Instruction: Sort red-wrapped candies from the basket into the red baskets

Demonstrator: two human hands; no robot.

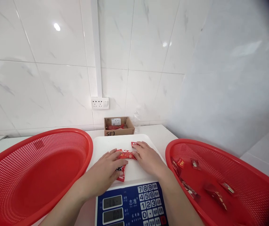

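Observation:
Several small red wrapped packets lie on the white platform (pixel 136 174) of a digital scale. My left hand (pixel 104 172) rests over the left packets with its fingers stretched out and apart. Its thumb touches a red packet with dark print (pixel 121 178), partly covered by the hand. My right hand (pixel 148 157) lies open on the other side, thumb apart from the fingers. The thumb meets the end of a red packet with yellow print (pixel 127 154) between my hands. Under the right fingertips, another red packet (pixel 133 144) shows only its edge.
A red mesh basket (pixel 87 147) stands on the left. The right red basket (pixel 172 144) holds several wrapped packets. The scale's blue keypad panel (pixel 131 207) faces me. Behind are a cardboard box (pixel 120 133) with red items, a clear plastic bottle (pixel 137 119) and a tiled wall.

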